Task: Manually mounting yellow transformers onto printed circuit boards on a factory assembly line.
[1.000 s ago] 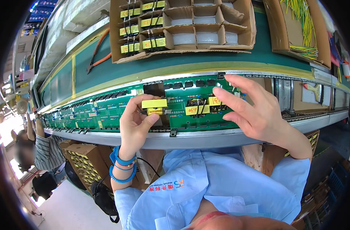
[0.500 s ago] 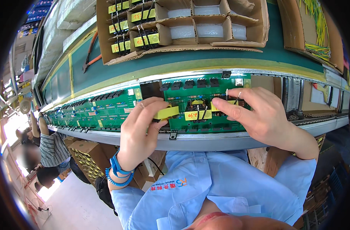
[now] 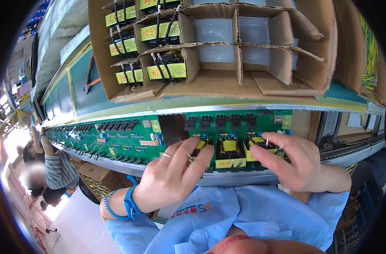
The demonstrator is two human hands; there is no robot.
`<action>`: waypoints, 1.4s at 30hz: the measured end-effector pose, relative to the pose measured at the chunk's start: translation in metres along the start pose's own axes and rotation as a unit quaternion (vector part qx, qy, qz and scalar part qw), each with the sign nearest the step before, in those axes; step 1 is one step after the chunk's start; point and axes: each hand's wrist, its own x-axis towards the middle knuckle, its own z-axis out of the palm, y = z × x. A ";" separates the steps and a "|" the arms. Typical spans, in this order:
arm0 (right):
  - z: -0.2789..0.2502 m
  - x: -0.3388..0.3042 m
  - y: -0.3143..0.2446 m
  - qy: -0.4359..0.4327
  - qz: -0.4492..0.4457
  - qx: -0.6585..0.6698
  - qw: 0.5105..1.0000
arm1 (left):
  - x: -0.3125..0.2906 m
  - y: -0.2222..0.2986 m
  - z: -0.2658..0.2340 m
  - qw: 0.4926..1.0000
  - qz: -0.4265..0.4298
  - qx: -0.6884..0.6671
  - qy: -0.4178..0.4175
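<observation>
A green circuit board (image 3: 260,123) lies in the rail in front of me, with several black upright parts along its far edge. On its near half sits a yellow-taped transformer (image 3: 230,147) in the middle. My left hand (image 3: 174,171) is closed on a second transformer (image 3: 199,148) at the board's left side; the fingers hide most of it. To the right, my right hand (image 3: 296,165) grips a third transformer (image 3: 256,143) between thumb and fingers, next to the middle one. Whether the left transformer is fully seated on the board is hidden.
Beyond the rail stands a divided cardboard box (image 3: 260,86) with several yellow transformers in its left cells. More green boards (image 3: 112,142) continue leftward. Orange-handled pliers (image 3: 91,82) lie at the far left, and yellow-green wires (image 3: 369,59) fill a box at the far right.
My left hand has moved its transformer from the board's left edge over onto the board, beside the middle one. The right hand stays at the right transformer. The view has shifted, showing the box nearer.
</observation>
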 end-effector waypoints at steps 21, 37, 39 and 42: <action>0.010 0.013 -0.003 -0.013 -0.039 -0.081 0.996 | 0.008 -0.009 -0.006 0.999 0.016 0.037 -0.027; 0.018 -0.010 -0.018 -0.001 0.040 -0.104 0.994 | 0.002 0.005 0.003 0.999 -0.011 0.015 -0.033; 0.019 -0.011 -0.019 0.003 0.041 -0.103 0.994 | 0.001 0.001 -0.001 0.999 0.016 0.017 -0.031; 0.021 -0.012 -0.016 0.016 0.034 -0.103 0.994 | 0.000 0.000 0.002 0.998 0.046 0.032 -0.022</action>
